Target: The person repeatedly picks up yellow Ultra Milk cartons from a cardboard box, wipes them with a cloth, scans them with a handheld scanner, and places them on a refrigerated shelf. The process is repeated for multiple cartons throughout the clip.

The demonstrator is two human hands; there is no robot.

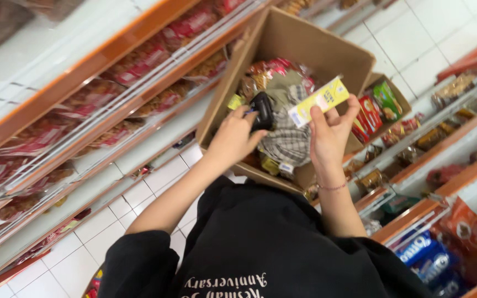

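Left hand: clenched round a small black device, held over the near left part of the open box.
Right hand: grasping a slim yellow packet by its lower edge, fingers curled behind, thumb in front.
Yellow packet: tilted, far end raised to the right, just above the box contents and just right of the black device.
Cardboard box: open, propped against the body, crammed with snack packs and a checked cloth.
Second box: smaller, just right of the first, filled with red and green packs.
Left shelves: orange-edged, lined with red snack bags.
Right shelves: orange-edged, blue biscuit packs near.
Floor: white tiles between the shelves.
Sleeves: black, pushed up the forearms.
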